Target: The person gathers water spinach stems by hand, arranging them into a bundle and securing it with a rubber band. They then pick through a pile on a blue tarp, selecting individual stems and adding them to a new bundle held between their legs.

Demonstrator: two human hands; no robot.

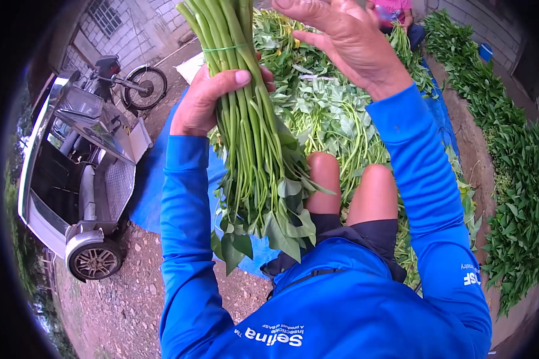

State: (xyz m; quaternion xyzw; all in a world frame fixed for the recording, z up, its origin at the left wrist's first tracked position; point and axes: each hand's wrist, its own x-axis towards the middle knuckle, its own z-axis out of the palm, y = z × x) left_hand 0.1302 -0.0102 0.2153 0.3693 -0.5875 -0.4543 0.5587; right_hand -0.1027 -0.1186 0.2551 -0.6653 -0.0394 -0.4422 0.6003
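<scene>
My left hand [206, 99] is wrapped round a thick bunch of leafy green stems [245, 125], its thumb across the front. The cut stem ends point up at the top edge of the view, and the leaves hang down towards my lap. A thin green band [224, 48] circles the stems just above my thumb. To the right of the bunch, my right hand [347, 42] is raised, apart from the stems, with its fingers spread and nothing seen in it. Loose leafy greens [335, 107] lie beyond my knees.
A blue sheet [161, 173] lies on the gravel under the greens. At the left stands a sidecar [84, 179] with a motorcycle [126, 84]. A long row of leafy bunches [509, 197] runs down the right. Another person [395, 15] in pink holds greens at the top right.
</scene>
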